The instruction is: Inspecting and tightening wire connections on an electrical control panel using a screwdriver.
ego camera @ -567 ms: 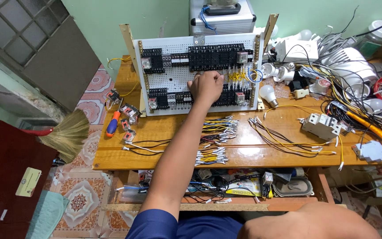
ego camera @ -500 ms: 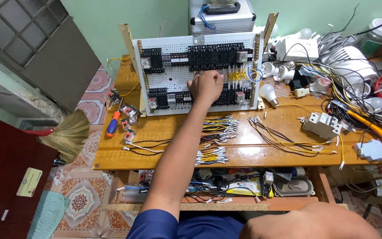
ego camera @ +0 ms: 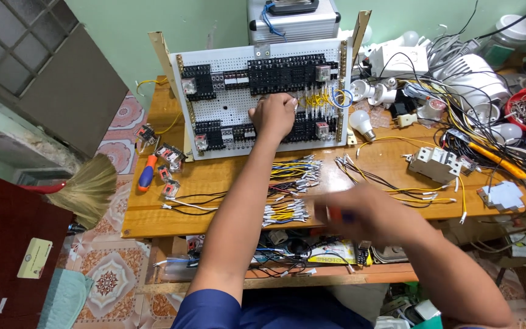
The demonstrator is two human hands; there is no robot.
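The left hand (ego camera: pixel 273 114) rests curled against the white perforated panel (ego camera: pixel 238 103) standing upright at the back of the table (ego camera: pixel 214 176); whether it grips anything, I cannot tell. The blurred right hand (ego camera: pixel 351 214), closed around a small red-and-blue object (ego camera: pixel 339 215), hovers beside the wire bundles (ego camera: pixel 290 183).

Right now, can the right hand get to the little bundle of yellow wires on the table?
Probably yes. The right hand hovers just beside the yellow wires on the table, and nothing lies between them.
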